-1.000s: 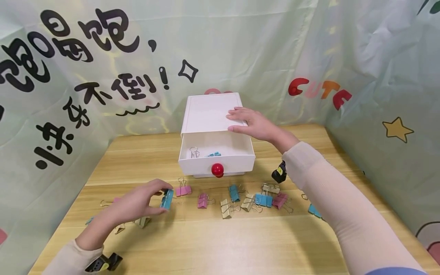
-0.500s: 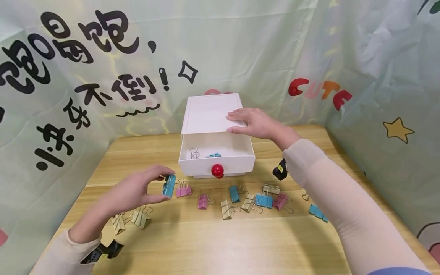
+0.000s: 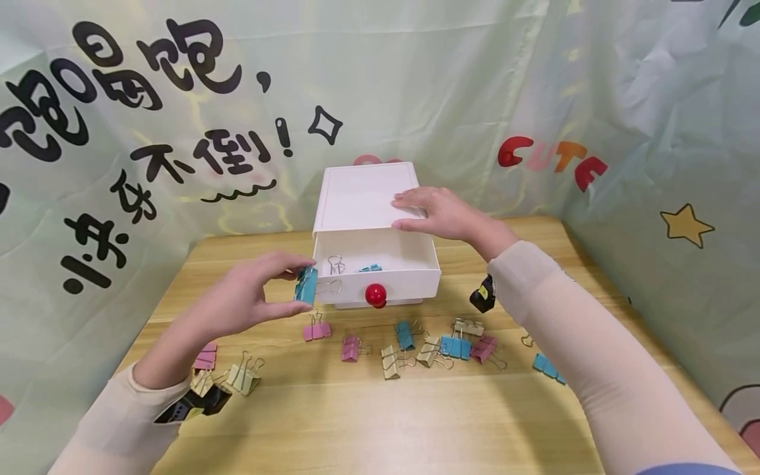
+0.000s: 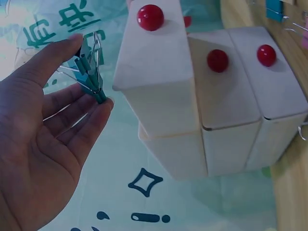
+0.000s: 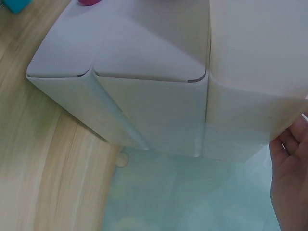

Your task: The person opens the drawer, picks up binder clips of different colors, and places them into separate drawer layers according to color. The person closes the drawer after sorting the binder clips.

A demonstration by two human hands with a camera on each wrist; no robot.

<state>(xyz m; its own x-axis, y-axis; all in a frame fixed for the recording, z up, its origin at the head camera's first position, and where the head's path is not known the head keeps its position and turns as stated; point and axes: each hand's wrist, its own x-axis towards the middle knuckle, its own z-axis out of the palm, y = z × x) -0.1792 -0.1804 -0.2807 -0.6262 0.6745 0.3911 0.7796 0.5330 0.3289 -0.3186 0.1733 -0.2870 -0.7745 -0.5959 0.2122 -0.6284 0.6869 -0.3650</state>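
Note:
Between thumb and fingertips, my left hand [image 3: 240,297] pinches a blue binder clip [image 3: 306,285], held above the table just left of the pulled-out top drawer [image 3: 410,284]. The left wrist view shows that binder clip [image 4: 85,72] with its wire handles, beside the drawer. On the white drawer unit's top [image 3: 365,194], at its right edge, rests my right hand [image 3: 445,212] with fingers extended. In the right wrist view only part of the right hand [image 5: 291,168] shows at the unit's side. Inside the drawer are a silver wire handle [image 3: 336,265] and something blue [image 3: 371,268].
Pink, blue and cream binder clips lie in front of the unit, including a pink clip [image 3: 317,330] and a blue clip [image 3: 455,347]. More lie at left, among them a cream clip [image 3: 243,377]. Red knobs [image 4: 217,60] stick out of the drawer fronts. Printed cloth hangs behind.
My left hand has risen and moved right with the blue binder clip, from above the table to the drawer's left front corner. My right hand has stayed on the unit.

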